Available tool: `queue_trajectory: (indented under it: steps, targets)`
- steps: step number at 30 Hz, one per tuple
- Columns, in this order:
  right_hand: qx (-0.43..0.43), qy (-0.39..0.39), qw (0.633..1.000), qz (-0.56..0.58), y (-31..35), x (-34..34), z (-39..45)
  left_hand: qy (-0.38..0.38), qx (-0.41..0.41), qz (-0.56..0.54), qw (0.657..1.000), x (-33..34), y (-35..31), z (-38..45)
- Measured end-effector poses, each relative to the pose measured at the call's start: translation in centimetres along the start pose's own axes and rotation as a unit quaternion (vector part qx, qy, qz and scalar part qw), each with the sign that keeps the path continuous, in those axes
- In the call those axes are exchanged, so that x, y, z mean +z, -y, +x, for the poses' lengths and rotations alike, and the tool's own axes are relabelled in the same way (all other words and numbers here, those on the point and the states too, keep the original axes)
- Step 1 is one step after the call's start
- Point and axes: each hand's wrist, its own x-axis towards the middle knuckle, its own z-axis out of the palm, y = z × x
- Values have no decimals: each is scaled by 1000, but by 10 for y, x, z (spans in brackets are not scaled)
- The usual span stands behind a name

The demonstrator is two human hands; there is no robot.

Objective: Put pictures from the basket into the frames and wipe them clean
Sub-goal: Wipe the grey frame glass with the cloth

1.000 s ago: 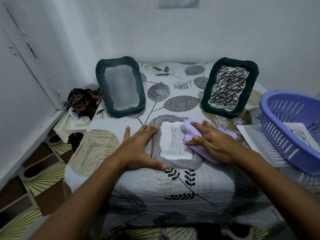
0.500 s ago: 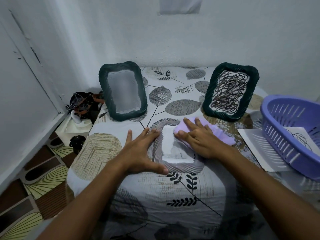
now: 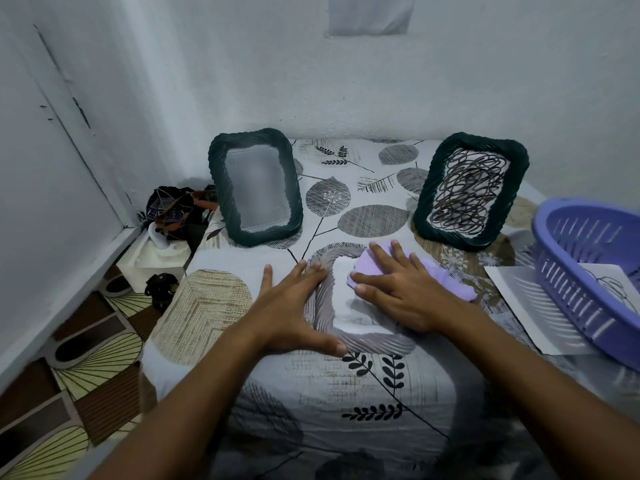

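Near front of table [image 3: 346,393]: grey frame [image 3: 367,341] flat, picture in; right hand [image 3: 408,292] fingers straight, pressing purple cloth [image 3: 446,275]; left hand [image 3: 291,306] splayed, steadying. Scribble frame [image 3: 471,188] filled; left frame [image 3: 256,185] seemingly empty. Basket [image 3: 588,271] holds 1 picture.

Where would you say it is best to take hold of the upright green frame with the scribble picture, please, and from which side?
Probably by its top rim, from above. The green frame with the scribble picture stands tilted back, top edge free, and the thick woven border suits a pinch. Its right side is crowded by the purple basket; what props it behind is hidden.
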Motion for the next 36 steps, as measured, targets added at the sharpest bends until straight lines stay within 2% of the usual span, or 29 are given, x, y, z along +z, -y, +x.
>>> queue_trajectory:
  steps: [8,17,31,36]
  targets:
    - [105,-6,994,-10,33,5,23,-4,6,0,1000,4,3,2]
    - [35,20,997,-67,18,-5,16,0,4,5,1000,2,3,2]
    - [141,-70,987,-22,21,9,22,-2,1,9,1000,3,3,2]
    - [138,-53,989,0,19,7,21,4,0,6,1000,1,1,1]
